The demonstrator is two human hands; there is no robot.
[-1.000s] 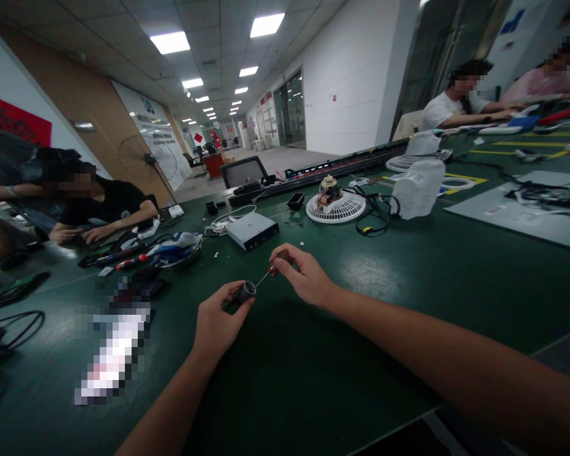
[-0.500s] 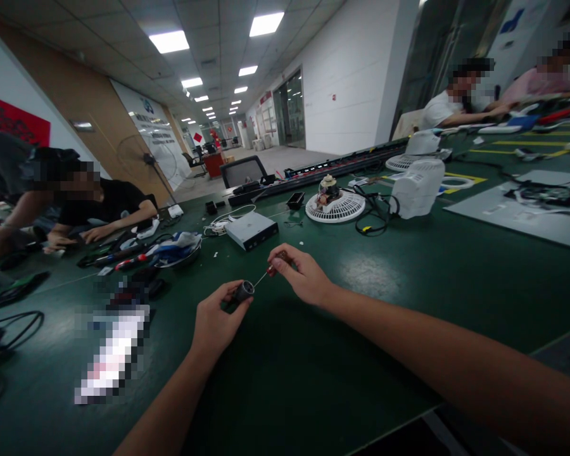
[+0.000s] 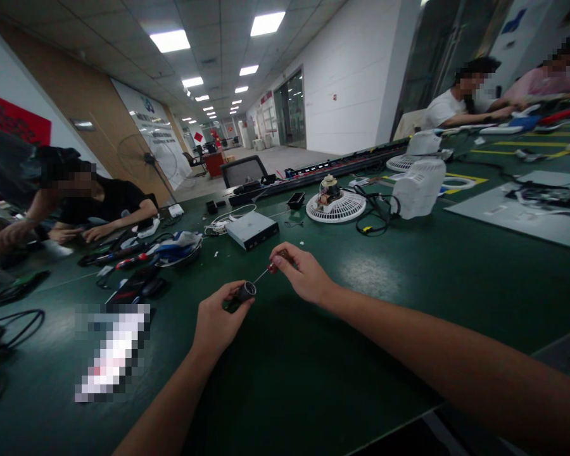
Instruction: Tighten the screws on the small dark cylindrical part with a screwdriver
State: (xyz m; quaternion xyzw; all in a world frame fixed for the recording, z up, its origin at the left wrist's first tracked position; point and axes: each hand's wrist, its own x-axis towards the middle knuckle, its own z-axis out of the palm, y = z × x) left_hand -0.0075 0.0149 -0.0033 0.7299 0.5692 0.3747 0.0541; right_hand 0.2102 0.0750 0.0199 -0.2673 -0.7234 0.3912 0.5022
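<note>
Between thumb and fingers, my left hand [image 3: 218, 318] grips a small dark cylindrical part [image 3: 246, 291], its round open end turned toward my right hand. A screwdriver [image 3: 272, 268] with a reddish handle and a thin metal shaft is pinched in my right hand [image 3: 301, 271]. The shaft slants down to the left, its tip at the rim of the cylinder's open end; whether it touches inside I cannot tell. Both hands are above the green table [image 3: 323, 373]. Just beyond them lies a grey box-shaped device [image 3: 251, 229].
Behind the hands sit a white fan grille with a motor [image 3: 335, 204], a white housing [image 3: 418, 188] and a small black tray [image 3: 296, 201]. At left are a blue-and-white bundle [image 3: 178, 247], cables [image 3: 14, 329] and a blurred pale object [image 3: 116, 354]. Other people work on both sides.
My hands, the cylinder and the screwdriver hold nearly the same pose. At the far left, another person's arm has shifted.
</note>
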